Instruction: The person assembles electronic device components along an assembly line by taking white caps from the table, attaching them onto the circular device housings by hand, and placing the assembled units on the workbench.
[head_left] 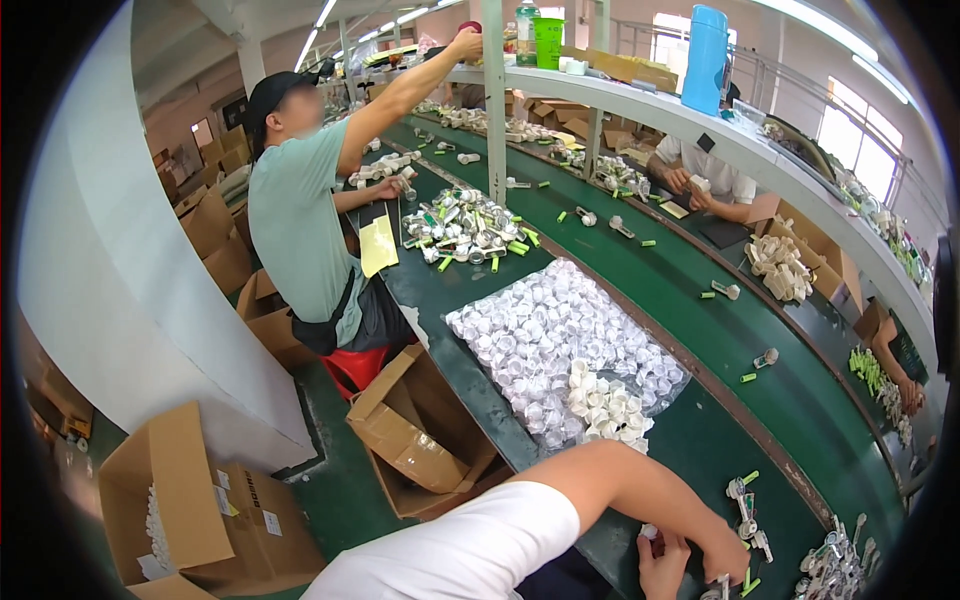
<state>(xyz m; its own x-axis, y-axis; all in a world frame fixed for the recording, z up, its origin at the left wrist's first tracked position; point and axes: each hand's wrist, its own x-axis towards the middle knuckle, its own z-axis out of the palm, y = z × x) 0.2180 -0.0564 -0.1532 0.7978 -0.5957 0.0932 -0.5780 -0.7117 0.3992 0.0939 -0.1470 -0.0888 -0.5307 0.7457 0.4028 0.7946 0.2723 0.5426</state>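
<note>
My left arm, in a white short sleeve, crosses the bottom of the view, and my left hand (738, 560) curls down over a small white-grey part (721, 583) at the near edge of the dark green table (700, 440). Just left of it, my right hand (662, 570) pinches a small white cap (650, 532) in its fingertips. The two hands are almost touching. Several small white fittings with green sticks (746, 503) lie just past my hands. A heap of similar parts (832, 570) sits to their right.
A clear bag of white caps (530, 340) and a loose pile of caps (606, 405) lie ahead. A green conveyor belt (700, 310) runs past. A person in a green shirt (295, 220) on a red stool (355, 365) reaches up to the shelf (640, 100). Open cardboard boxes (415, 435) stand on the floor.
</note>
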